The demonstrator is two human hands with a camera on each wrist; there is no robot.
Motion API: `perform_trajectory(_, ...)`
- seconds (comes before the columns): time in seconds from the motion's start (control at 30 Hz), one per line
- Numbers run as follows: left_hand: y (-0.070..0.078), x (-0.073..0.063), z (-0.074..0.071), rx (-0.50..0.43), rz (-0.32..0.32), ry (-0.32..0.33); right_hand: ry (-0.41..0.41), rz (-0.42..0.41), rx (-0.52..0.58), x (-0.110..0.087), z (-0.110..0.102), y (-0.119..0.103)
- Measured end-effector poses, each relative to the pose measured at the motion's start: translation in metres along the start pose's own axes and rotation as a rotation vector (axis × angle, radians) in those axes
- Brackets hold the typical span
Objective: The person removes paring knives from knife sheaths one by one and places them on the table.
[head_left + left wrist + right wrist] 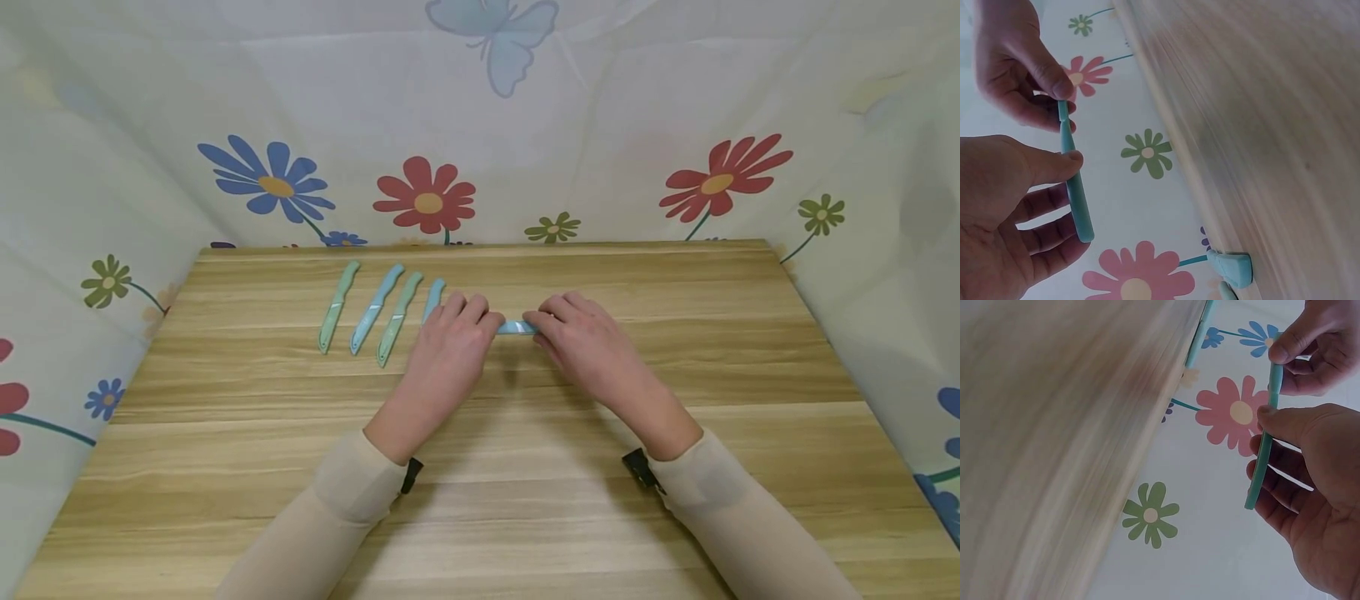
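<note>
A light blue sheathed knife is held level above the table, pinched between both hands. My left hand grips its rounded handle, thumb on one side and fingers on the other. Around the sheath end curl the fingers and thumb of my right hand. In the head view only the knife's middle shows; the left wrist view shows the handle, and the right wrist view shows the sheath. Just left of the left hand, another blue knife lies partly hidden behind it.
Farther left on the wooden table lie a green knife, a blue knife and a second green knife, side by side at a slant with handles pointing away. A flower-printed cloth hangs behind the table and along its sides.
</note>
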State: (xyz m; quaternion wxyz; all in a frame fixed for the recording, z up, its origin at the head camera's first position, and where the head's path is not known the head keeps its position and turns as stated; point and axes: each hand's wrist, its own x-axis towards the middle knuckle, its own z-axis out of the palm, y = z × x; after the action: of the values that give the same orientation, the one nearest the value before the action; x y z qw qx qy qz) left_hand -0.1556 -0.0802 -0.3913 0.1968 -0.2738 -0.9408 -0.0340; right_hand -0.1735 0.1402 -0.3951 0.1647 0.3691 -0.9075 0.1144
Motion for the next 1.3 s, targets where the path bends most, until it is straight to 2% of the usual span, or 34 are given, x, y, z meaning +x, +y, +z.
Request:
perform_trajectory(0.33, -0.0011, 0.0005, -0.0007, -0.001, 0.008, -0.015, -0.001, -0.002, 0.009, 0.0001, -0.0025, -0.0005)
perform_trajectory(0.73, -0.0018, 0.0008, -0.001, -0.042, -0.009, -0.035, -0.005, -0.002, 0.015, 0.0001, -0.0021, 0.0006)
perform_trajectory(1.3, -0.0025, 0.0013, -0.0035, -0.053, -0.031, -0.056, -0.006, 0.0, 0.021, 0.0004, -0.0014, 0.0021)
